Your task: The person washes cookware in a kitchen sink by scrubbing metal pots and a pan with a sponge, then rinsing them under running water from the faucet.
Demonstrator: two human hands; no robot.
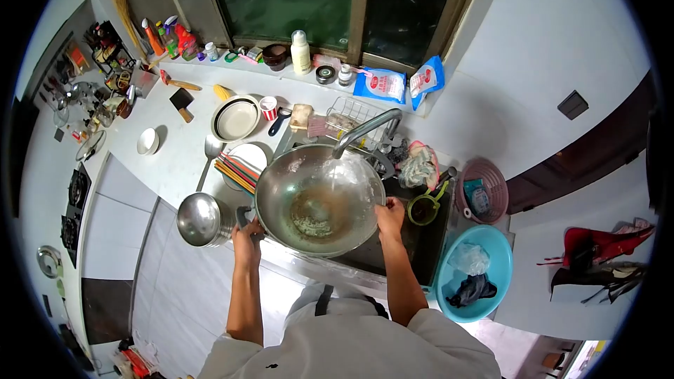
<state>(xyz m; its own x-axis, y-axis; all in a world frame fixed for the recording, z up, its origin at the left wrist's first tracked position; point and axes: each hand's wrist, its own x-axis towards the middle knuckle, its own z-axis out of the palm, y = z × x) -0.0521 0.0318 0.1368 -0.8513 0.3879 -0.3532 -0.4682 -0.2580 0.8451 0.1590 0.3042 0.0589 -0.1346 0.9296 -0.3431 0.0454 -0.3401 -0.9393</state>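
Note:
A large metal wok (288, 189) sits tilted over the sink (428, 245), with brownish residue and what looks like a little water in its bottom. My left hand (246, 238) is closed on the wok's left edge, by its dark handle (243, 215). On the opposite side, my right hand (390, 217) grips the rim, fingers partly hidden. The curved tap (368, 126) reaches over the wok's far part; whether water is flowing I cannot tell for sure. A second handle (384, 165) shows at the wok's far right.
Left of the wok stand a steel pot (200, 219), a plate with coloured chopsticks (237, 173), a ladle (212, 149) and a bowl (236, 118). Right of it are a green-handled strainer (423, 209), a pink basket (484, 189) and a blue basin (502, 267).

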